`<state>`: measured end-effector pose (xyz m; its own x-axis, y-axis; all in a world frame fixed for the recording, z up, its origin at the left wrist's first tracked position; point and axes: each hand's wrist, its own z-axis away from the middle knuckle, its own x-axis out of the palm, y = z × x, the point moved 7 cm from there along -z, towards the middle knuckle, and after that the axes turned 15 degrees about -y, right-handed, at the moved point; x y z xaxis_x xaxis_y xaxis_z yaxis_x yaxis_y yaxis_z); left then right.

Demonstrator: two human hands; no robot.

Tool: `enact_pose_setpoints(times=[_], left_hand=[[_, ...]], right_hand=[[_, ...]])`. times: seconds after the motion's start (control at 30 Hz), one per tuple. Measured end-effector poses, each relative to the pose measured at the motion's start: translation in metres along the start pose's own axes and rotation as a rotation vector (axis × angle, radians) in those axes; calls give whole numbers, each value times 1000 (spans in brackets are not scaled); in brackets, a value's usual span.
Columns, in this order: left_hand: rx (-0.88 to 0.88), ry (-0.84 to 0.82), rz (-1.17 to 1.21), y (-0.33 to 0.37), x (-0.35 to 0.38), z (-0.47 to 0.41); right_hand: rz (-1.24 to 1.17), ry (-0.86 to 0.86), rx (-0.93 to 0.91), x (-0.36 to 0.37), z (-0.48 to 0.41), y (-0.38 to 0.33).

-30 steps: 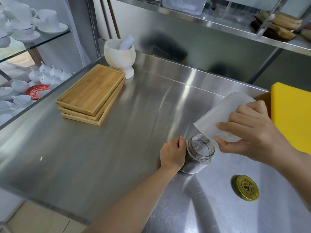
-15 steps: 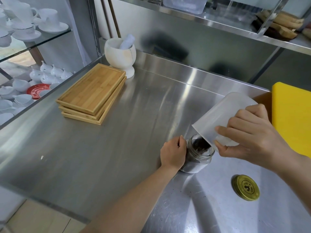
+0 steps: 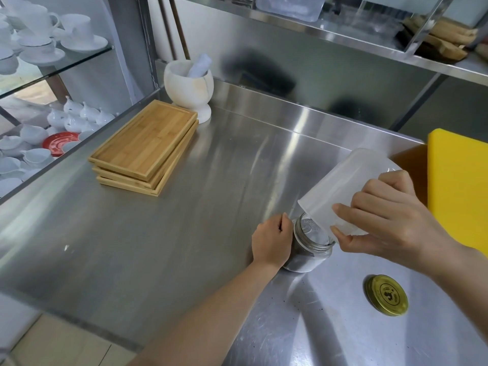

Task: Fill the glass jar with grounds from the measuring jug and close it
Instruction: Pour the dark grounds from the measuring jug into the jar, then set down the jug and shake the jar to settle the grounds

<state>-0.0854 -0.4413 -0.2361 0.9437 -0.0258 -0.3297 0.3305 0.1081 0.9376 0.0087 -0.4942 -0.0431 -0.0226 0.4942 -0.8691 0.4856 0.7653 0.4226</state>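
The glass jar (image 3: 309, 247) stands upright and uncovered on the steel counter (image 3: 163, 233), with dark grounds in its lower part. My left hand (image 3: 272, 240) grips its left side. My right hand (image 3: 390, 220) holds the translucent white measuring jug (image 3: 346, 191) tipped steeply, mouth down, its rim over the jar's opening. A few dark grounds sit at the jar's right rim. The gold lid (image 3: 387, 295) lies flat on the counter to the jar's right front, apart from both hands.
Stacked bamboo trays (image 3: 145, 143) and a white mortar with pestle (image 3: 188, 87) stand at the back left. A yellow board (image 3: 459, 186) lies on the right. A glass shelf of white cups (image 3: 39, 35) is on the left. A steel shelf (image 3: 343, 30) hangs overhead.
The jug dipped toward the jar and dark grounds fell in half a second ago. Now the jug is tipped higher and looks empty. My left hand has stayed on the jar.
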Motion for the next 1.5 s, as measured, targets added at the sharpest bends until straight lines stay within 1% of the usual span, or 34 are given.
enact_pose_setpoints(times=[0.13,0.27,0.33,0.4,0.5,0.57,0.6,0.67,0.77,0.83,0.87,0.93,1.0,1.1,1.2,1.27,1.43,1.5], left_hand=[[-11,-7,-1,1,0,1],[-32,30,19,-2,0,0],[-13,48,15,-1,-2,1],[3,58,7,1,-3,1],[20,64,1,1,-3,1],[34,61,-3,0,-2,1],[37,57,-7,0,-2,1],[38,55,-13,0,-2,1],[34,50,-22,2,-2,2],[23,43,-26,2,-2,2],[18,40,-26,1,-2,2],[15,35,-30,2,-2,2],[12,30,-38,2,-2,2],[10,25,-44,1,-2,1],[6,26,-37,0,-1,1],[9,31,-32,0,-2,1],[20,29,-32,-2,-1,1],[25,29,-33,-3,-1,1]], right_hand=[[-105,20,109,1,6,13],[-282,66,337,7,27,40],[-390,134,489,11,43,55],[-517,236,669,18,62,70],[-812,433,987,40,96,90],[-992,522,1178,61,115,95],[-1054,553,1272,73,124,96],[-1168,563,1444,99,139,94],[-1333,609,1606,131,152,86],[-1413,639,1644,146,155,80],[-1406,625,1643,152,157,78],[-1271,474,1613,159,158,76],[-1199,414,1557,162,156,72],[-1044,275,1540,165,159,67],[-1035,197,1524,174,165,64],[-1105,219,1569,179,171,62],[-1328,435,1683,187,179,56],[-1328,473,1685,184,179,56]])
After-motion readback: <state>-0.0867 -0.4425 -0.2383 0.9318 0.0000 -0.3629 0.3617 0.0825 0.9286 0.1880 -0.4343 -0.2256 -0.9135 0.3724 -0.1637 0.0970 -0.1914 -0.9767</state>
